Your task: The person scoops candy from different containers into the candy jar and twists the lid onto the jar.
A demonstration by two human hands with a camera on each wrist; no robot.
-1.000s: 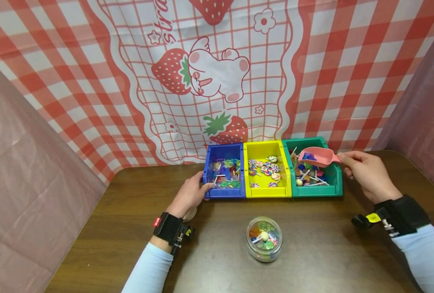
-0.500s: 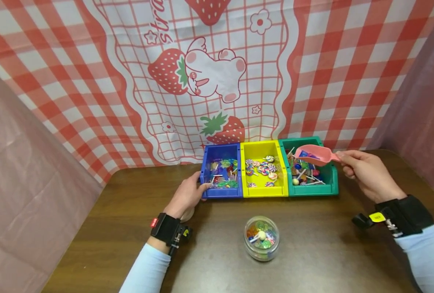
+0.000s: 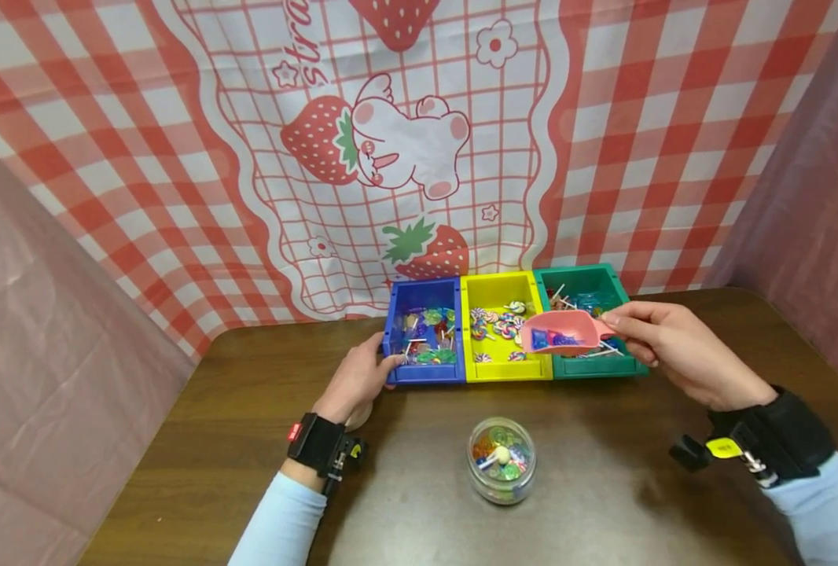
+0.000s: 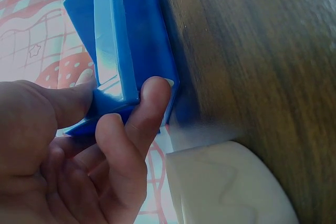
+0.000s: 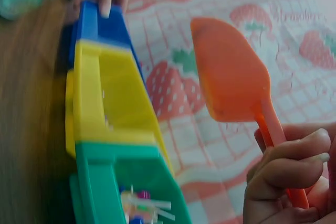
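Note:
My right hand (image 3: 681, 342) grips the handle of a pink scoop (image 3: 580, 324), which carries blue and purple translucent pieces. In the head view the scoop overlaps the border between the yellow bin (image 3: 486, 369) and the green bin (image 3: 567, 368). Seen from the right wrist, the scoop (image 5: 231, 72) is raised above the bins, fingers curled round its handle. My left hand (image 3: 355, 381) holds the front left corner of the blue bin (image 3: 426, 374), thumb over the rim and fingers against the outside, as the left wrist view of the bin (image 4: 113, 51) shows.
An open clear jar (image 3: 501, 487) of colourful candy-like pieces stands on the wooden table (image 3: 263, 487), in front of the bins. Small lollipops (image 3: 486, 317) lie in the yellow bin. A strawberry-print checked cloth (image 3: 249, 236) hangs close behind the bins.
My right hand has brought the loaded scoop left and toward me, from over the green bin to the yellow bin's edge. My left hand keeps its hold on the blue bin.

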